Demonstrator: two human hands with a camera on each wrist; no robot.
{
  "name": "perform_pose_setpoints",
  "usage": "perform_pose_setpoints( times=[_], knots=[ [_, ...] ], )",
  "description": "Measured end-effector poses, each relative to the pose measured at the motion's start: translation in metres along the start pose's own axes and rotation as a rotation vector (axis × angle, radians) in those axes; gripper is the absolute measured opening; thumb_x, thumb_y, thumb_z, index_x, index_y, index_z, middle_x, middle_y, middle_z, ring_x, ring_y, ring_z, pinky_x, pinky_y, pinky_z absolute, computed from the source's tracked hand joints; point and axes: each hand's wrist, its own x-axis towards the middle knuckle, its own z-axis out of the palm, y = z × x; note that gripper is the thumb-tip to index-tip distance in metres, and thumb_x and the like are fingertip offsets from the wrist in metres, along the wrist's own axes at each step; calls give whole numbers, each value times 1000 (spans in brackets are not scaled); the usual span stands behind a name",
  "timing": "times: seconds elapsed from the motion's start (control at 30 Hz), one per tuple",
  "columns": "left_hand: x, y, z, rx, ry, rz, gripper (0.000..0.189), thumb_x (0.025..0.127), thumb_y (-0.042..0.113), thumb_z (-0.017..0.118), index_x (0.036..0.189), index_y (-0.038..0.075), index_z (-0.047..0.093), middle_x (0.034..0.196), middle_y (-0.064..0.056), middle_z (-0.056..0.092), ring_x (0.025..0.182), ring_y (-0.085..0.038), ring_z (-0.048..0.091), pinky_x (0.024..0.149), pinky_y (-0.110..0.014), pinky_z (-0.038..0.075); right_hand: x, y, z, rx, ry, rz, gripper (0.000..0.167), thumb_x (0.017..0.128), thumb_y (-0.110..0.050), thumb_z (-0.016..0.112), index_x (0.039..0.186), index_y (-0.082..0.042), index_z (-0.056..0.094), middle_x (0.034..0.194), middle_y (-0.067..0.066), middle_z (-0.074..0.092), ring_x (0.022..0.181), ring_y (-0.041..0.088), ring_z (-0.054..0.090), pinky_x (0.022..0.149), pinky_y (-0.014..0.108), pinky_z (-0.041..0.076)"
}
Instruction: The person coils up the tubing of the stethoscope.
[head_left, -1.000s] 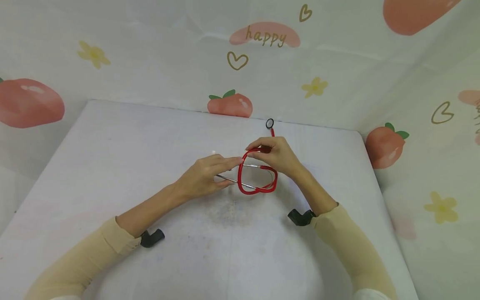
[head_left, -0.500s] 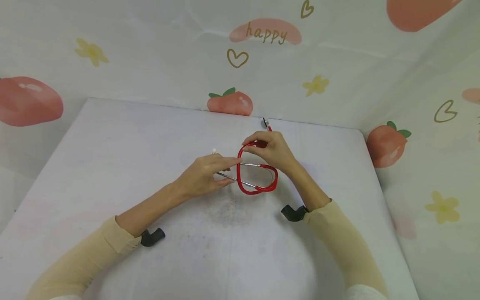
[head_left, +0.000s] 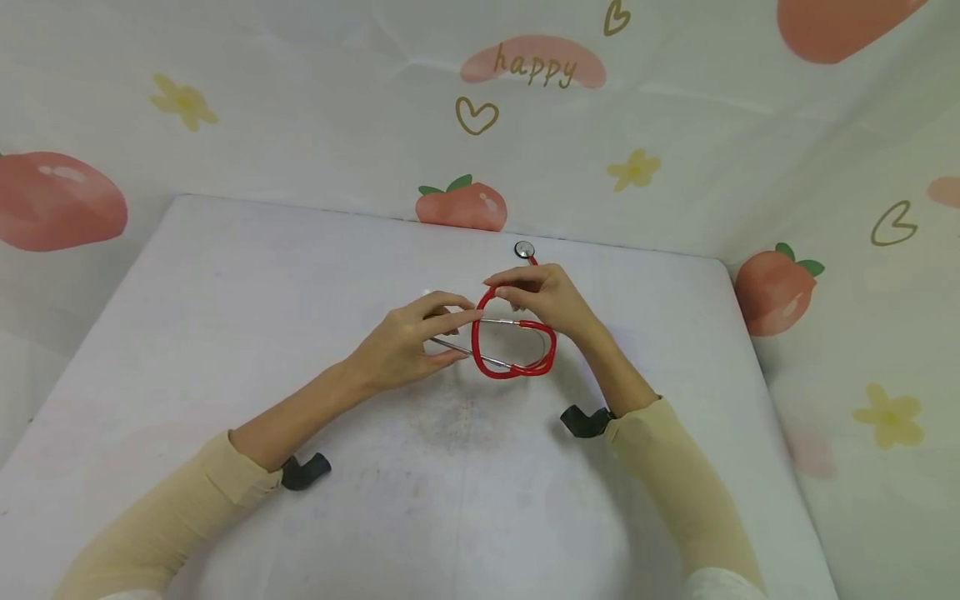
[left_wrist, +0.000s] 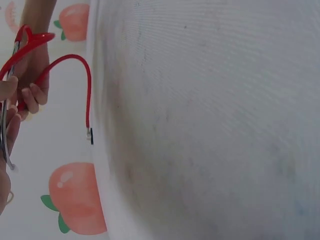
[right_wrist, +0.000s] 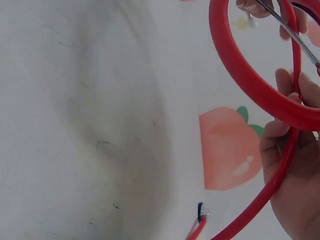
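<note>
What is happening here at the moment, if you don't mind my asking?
A person is holding a red stethoscope above the white table. The left grip holds the metal ear tubes, while the right grip pinches the red tubing, which is bent into a loop. The chest piece sticks out beyond the right grip.

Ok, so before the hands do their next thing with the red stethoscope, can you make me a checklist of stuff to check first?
1. Right hand gripping the red tube: ok, it pinches it.
2. Left hand on the metal tubes: ok, it holds them.
3. Red tube bent into a loop: ok, the loop shows between the hands.
4. Round chest piece held: not ok, it sticks out past the right hand and no fingers grip it.
5. Chest piece clear of the table: cannot tell.
6. Both ear tips in sight: cannot tell, only one shows clearly.
</note>
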Motion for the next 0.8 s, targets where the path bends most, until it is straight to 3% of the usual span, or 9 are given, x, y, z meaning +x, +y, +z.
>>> perform_pose_setpoints(
  times=[0.17, 0.4, 0.53, 0.63, 0.8],
  knots=[
    [3, 0, 0, -10, 2, -6, 62, 75, 8, 88, 133, 9, 64, 135, -11, 57, 97, -19, 66, 76, -27, 58, 2, 27, -3, 67, 18, 27, 21, 93, 3, 64, 113, 10, 68, 89, -1, 70, 73, 30, 61, 67, 33, 54],
    [4, 0, 0, 21, 6, 12, 63, 75, 10, 87, 134, 10, 63, 135, -6, 62, 113, -18, 64, 92, -56, 50, 1, 47, 2, 111, 39, 21, 18, 93, -4, 68, 108, 3, 74, 89, 16, 71, 78, 30, 65, 69, 33, 54],
    [5, 0, -1, -2, 22, 7, 62, 77, 9, 86, 135, 10, 63, 136, -6, 61, 108, -17, 65, 86, -45, 56, -1, 48, 7, 139, 58, 44, 21, 93, -7, 69, 110, 4, 73, 96, 11, 74, 87, 27, 67, 75, 31, 56],
    [7, 0, -2, -35, 47, -12, 60, 77, 7, 86, 133, 8, 64, 135, -6, 62, 99, -15, 67, 79, -33, 58, -2, 47, 12, 163, 60, 49, 24, 93, -2, 67, 115, 8, 70, 104, 15, 73, 92, 32, 69, 82, 39, 58],
    [10, -4, -7, -84, 90, -49, 60, 76, 1, 85, 132, 5, 64, 136, -6, 61, 96, -15, 68, 78, -27, 57, -5, 46, 19, 49, 51, 60, 28, 95, -9, 66, 119, 5, 69, 107, 19, 73, 90, 33, 71, 85, 34, 57]
  ],
)
